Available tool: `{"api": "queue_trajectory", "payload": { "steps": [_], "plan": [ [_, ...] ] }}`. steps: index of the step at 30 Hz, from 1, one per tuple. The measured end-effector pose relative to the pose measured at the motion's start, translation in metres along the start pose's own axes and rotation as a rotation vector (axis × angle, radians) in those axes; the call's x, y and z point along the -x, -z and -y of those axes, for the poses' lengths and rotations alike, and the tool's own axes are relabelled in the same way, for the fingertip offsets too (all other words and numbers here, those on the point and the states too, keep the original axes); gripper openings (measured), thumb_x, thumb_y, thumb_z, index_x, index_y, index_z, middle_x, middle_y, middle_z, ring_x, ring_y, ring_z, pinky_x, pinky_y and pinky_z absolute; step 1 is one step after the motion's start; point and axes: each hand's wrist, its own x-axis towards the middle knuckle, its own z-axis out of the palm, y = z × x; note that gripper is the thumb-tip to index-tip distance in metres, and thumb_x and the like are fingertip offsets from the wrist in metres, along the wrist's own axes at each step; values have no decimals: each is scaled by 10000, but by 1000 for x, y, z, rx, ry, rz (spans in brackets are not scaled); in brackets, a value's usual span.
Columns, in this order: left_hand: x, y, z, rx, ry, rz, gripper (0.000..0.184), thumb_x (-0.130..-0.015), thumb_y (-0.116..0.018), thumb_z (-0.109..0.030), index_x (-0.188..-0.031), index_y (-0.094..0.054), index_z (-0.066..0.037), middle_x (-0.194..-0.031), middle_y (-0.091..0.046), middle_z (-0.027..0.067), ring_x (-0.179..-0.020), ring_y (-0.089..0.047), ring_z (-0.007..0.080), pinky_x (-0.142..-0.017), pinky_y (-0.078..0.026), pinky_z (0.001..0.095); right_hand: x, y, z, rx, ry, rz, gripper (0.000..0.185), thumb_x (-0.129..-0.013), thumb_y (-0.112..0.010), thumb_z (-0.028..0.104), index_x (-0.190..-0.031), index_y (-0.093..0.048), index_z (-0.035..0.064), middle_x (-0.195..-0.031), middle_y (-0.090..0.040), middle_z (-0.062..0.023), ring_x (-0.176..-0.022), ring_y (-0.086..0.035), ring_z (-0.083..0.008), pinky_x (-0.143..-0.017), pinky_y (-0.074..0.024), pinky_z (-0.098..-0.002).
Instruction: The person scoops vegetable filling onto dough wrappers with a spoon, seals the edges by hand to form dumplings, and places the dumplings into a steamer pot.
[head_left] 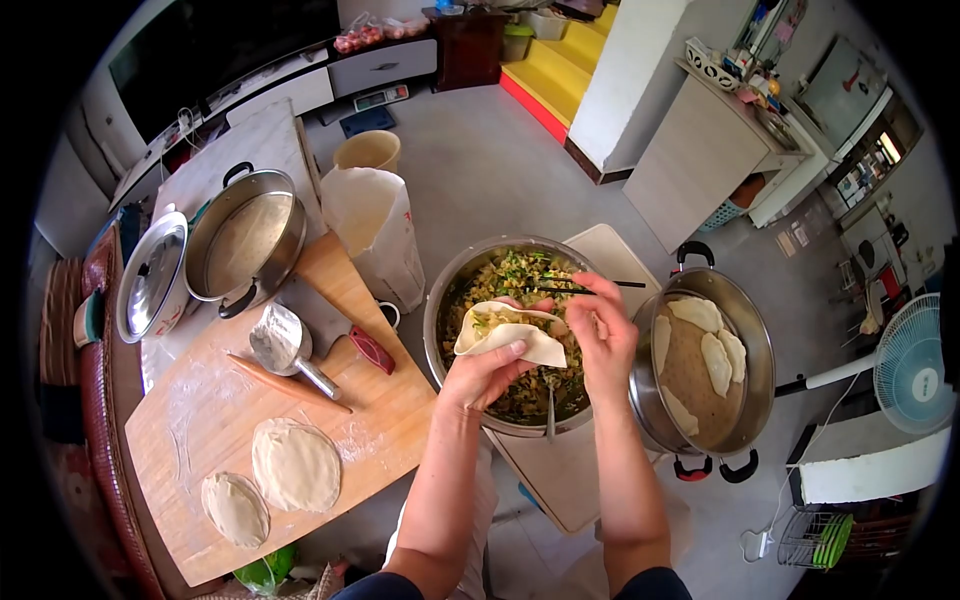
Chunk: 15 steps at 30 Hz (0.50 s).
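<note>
My left hand point(487, 374) is closed around a folded dough wrapper point(512, 345), with some chopped filling showing inside its open fold. In my right hand point(606, 335) are dark chopsticks point(628, 284), held crosswise just beyond the wrapper. Both hands are over a large metal bowl point(433, 335) of chopped green and yellow filling point(525, 270). A metal spoon point(551, 412) leans in the bowl at the near side. Right of it, a two-handled pan point(762, 385) contains several filled, half-moon dumplings point(716, 362).
On the wooden board point(190, 440) at left lie flat dough rounds point(296, 464), a rolling pin point(288, 383), a metal scoop point(276, 338) and a dark red object point(371, 350). Behind are another pan point(296, 240) and a flour sack point(385, 225). A fan point(912, 375) stands right.
</note>
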Motion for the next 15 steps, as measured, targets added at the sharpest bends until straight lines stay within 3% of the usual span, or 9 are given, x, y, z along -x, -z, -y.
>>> {"api": "queue_trajectory", "payload": {
  "steps": [2,5,8,9,13,15],
  "plan": [
    [-1,0,-1,14,-4,16,480,-843,-663,44,-1256,-453,-82,-1384,-498,214,-1203,-579,314,-944,-567,453,3,13,-20,345,-13,48,179,-839,-658,-2,-1017,-682,-11,-1228,-604,-126,-1190,-562,-253,-959,-447,-336],
    [-2,1,-1,27,-21,38,470,-845,-654,49,-1251,-455,-79,-1402,-483,231,-1211,-575,330,-940,-573,447,7,24,-46,582,-105,198,270,-788,-614,-76,-1040,-685,-9,-1193,-638,-111,-1148,-597,-243,-907,-466,-303],
    [-1,0,-2,23,-16,31,465,-851,-648,50,-1253,-454,-78,-1397,-489,224,-1214,-573,331,-943,-572,444,10,27,-47,485,-141,105,342,-759,-574,-101,-1063,-693,0,-1224,-634,-119,-1150,-602,-257,-898,-474,-300],
    [-1,0,-2,22,-13,29,464,-853,-648,48,-1256,-454,-79,-1397,-489,222,-1212,-575,325,-943,-572,443,7,25,-34,402,-28,21,304,-736,-633,-46,-1007,-730,53,-1224,-617,-106,-1164,-560,-295,-995,-435,-399],
    [1,10,4,-21,1,-24,478,-862,-655,31,-1275,-447,-88,-1406,-489,206,-1207,-577,296,-936,-576,423,-2,1,38,399,270,260,227,-842,-678,155,-1044,-740,70,-1371,-532,-111,-1288,-445,-301,-1050,-361,-433],
    [0,6,4,3,10,6,520,-857,-681,9,-1300,-433,-103,-1433,-452,223,-1253,-537,331,-977,-540,486,-8,-8,35,409,375,339,277,-867,-691,296,-1035,-754,84,-1401,-512,-117,-1294,-422,-352,-1089,-313,-466]
  ]
}}
